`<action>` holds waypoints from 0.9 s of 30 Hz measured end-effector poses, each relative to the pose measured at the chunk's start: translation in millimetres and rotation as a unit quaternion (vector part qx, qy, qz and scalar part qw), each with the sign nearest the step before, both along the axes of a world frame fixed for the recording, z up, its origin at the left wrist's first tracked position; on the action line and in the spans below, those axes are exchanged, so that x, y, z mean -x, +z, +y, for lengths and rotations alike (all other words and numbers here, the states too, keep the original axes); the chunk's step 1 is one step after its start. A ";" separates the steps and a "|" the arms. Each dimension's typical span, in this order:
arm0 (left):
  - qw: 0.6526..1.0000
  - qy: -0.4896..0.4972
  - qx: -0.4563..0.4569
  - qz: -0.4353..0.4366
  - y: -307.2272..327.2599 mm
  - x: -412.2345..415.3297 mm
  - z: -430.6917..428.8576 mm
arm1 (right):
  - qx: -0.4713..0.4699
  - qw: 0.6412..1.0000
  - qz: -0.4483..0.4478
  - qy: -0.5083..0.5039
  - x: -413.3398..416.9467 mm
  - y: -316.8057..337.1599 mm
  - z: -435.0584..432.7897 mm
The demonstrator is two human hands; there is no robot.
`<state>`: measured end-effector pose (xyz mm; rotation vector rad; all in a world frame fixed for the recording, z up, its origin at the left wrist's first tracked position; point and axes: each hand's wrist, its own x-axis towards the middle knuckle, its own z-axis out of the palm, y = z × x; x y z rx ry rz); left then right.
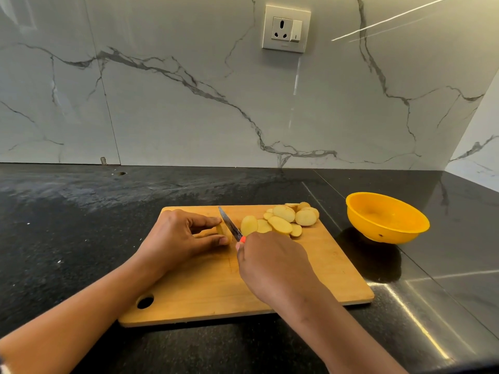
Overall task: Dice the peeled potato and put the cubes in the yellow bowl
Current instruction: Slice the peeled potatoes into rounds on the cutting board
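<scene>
a wooden cutting board (216,287) lies nearest on a dark counter (54,238); on it the right hand (272,265) curls round a knife (231,225), beside the left hand (175,238) pinching a pale yellow potato end (224,230); round potato slices (283,220) are heaped beyond; the yellow bowl (386,217) sits empty to the right.

I face white marble wall (189,103), grey veins. Socket (286,28) with switch set high. Black speckled counter (81,225) before me, glossy, light streaks at right.
</scene>
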<state>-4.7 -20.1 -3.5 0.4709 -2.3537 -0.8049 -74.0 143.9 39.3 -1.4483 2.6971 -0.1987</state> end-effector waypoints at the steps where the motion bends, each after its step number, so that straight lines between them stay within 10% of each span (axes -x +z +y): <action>1: 1.000 -0.002 0.004 0.001 -0.2 0.1 0.1 | -0.001 1.000 0.001 -0.001 -0.1 0.8 -1.8; 27: 1.000 -0.009 -0.001 0.009 1.4 -0.5 1.1 | -0.035 0.999 -0.001 -0.002 -4.5 -5.5 -21.9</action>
